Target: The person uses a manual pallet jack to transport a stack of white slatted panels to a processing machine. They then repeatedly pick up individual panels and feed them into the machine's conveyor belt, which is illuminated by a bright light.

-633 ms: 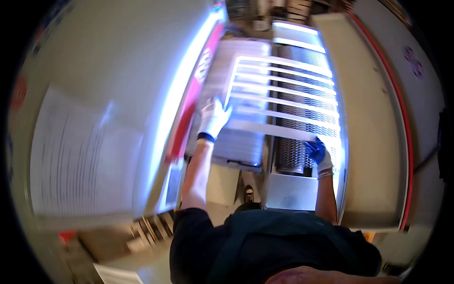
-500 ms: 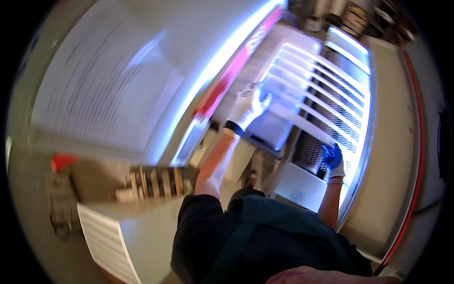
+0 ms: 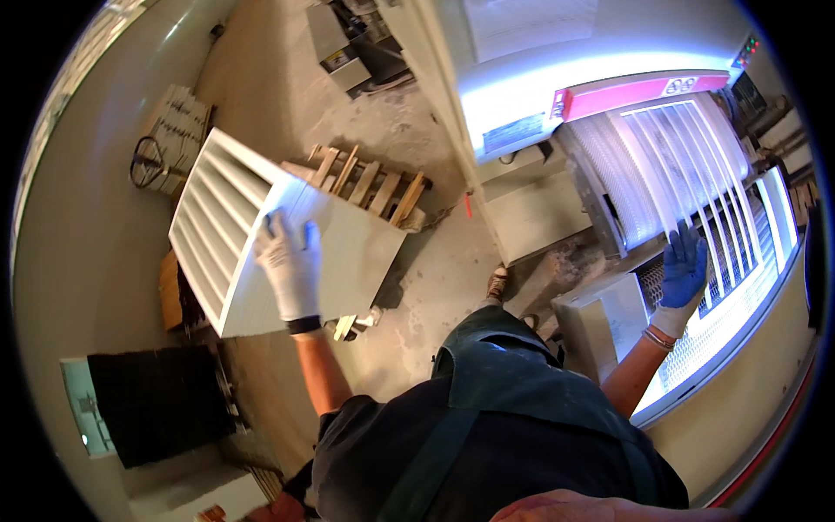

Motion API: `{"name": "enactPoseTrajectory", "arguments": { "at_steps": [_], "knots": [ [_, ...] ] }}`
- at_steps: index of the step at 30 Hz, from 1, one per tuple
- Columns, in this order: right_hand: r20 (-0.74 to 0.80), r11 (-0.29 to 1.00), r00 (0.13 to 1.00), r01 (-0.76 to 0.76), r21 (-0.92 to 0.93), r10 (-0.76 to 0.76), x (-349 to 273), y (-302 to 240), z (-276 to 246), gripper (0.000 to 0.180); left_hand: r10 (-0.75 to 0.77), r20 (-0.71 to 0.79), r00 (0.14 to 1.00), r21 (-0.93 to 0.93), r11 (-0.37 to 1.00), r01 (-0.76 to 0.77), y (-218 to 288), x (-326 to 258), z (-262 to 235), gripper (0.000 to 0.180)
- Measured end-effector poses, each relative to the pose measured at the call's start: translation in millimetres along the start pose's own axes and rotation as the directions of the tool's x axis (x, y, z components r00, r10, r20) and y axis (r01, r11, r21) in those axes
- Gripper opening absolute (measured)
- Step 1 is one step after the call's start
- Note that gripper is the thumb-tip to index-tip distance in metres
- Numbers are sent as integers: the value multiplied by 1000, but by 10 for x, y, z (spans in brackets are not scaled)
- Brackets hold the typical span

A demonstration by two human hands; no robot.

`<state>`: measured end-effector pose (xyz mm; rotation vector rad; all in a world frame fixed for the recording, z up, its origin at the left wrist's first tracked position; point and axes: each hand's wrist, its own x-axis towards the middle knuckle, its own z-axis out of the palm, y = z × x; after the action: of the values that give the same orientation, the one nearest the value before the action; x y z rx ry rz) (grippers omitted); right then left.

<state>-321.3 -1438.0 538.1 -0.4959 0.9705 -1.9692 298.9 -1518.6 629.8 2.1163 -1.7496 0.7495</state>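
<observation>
The slatted frame (image 3: pixel 645 178) already lay across the mesh belt (image 3: pixel 600 165). The right hand (image 3: pixel 684 270) stretched open at its edge; the left hand (image 3: pixel 289 268), empty, spread before the white box (image 3: pixel 357 248).

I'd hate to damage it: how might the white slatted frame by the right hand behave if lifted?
The white slatted frame may flex, since its strips are long and narrow. It is probably light for its size, given its gaps.
</observation>
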Motion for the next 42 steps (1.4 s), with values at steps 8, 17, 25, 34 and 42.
{"name": "enactPoseTrajectory", "arguments": {
  "at_steps": [8, 17, 25, 34, 42],
  "knots": [
    [161, 950, 937, -297, -102, 310, -1017, 816, 1339, 37, -388, 391, 835, 375, 895, 240, -2496, -742, 53, 60],
    [430, 683, 549, -677, -273, 717, -2204, 2353, 2356, 31, -165, 433, 886, -16, 981, 191, -2757, -785, -32, 45],
    [573, 465, 264, -853, -237, 776, -3302, 2663, 3490, 39, 421, 434, 796, -716, 698, 21, -1547, -936, -860, 58],
    [475, 702, 544, -660, -267, 692, -3104, 1895, 3039, 31, 356, 159, 921, 595, 710, -377, -4650, -1258, 64, 53],
    [570, 864, 664, -465, -194, 485, -2940, 1522, 2840, 38, -247, 676, 695, -469, 583, 663, -4382, -1416, -88, 40]
  ]
}}
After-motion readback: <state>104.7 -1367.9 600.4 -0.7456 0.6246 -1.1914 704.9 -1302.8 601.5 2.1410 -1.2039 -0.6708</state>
